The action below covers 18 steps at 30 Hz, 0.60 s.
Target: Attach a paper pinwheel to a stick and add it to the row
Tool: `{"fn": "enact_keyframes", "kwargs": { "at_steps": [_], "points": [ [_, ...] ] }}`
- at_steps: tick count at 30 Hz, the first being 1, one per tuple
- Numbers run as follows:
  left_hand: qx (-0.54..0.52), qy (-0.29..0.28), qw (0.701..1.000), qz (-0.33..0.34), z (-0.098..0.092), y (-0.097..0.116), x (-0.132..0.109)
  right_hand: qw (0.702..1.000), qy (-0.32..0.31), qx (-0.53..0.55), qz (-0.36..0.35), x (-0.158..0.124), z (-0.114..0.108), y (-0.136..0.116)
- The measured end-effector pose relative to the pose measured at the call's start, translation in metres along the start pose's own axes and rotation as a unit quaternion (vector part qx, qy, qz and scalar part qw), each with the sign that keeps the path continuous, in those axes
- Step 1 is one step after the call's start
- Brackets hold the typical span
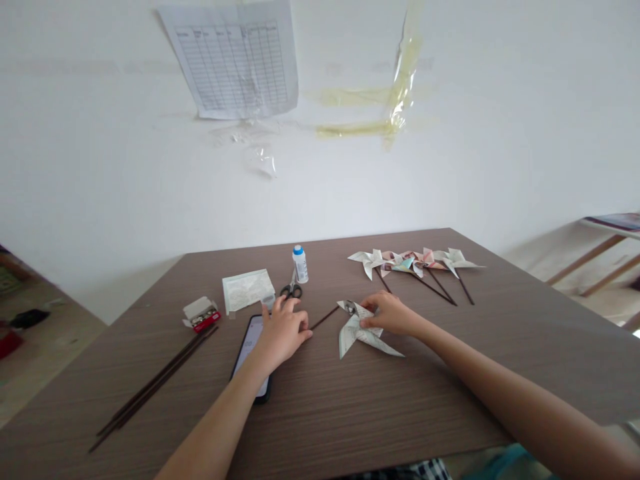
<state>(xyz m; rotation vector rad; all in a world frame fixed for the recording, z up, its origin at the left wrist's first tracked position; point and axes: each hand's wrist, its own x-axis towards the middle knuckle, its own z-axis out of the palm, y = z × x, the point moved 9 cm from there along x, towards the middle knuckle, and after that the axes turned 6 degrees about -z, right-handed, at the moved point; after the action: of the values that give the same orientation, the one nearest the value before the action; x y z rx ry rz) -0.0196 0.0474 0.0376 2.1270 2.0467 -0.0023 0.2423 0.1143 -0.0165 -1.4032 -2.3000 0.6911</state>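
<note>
Right hand (393, 315) pinches the hub of a paper pinwheel (357, 331) at table centre; left hand (283, 333), fingers closed, grips the left end of a dark stick (325, 317) above a smartphone (251, 353). Brown laminate table (360, 413) carries further pinwheels (415, 263) far right; white wall (450, 167) beyond.

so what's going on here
A person's right hand is on a paper pinwheel on a brown table. The left hand, over a phone, is at the end of a dark stick. More pinwheels on sticks lie farther off, near scissors.
</note>
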Motion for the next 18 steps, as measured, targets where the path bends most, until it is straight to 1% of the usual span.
{"fn": "enact_keyframes", "kwargs": {
  "at_steps": [8,14,18],
  "points": [
    [-0.003,0.011,1.0,-0.01,0.0,-0.003,0.002,0.999,-0.032,0.012,0.005,-0.001,-0.002,-0.001],
    [-0.002,0.022,1.0,0.009,0.003,-0.003,0.007,0.998,-0.011,0.058,0.004,-0.004,-0.011,0.005],
    [-0.009,0.014,1.0,0.015,0.007,-0.005,0.012,0.994,-0.009,0.109,-0.001,-0.004,-0.014,0.008]
  ]
}}
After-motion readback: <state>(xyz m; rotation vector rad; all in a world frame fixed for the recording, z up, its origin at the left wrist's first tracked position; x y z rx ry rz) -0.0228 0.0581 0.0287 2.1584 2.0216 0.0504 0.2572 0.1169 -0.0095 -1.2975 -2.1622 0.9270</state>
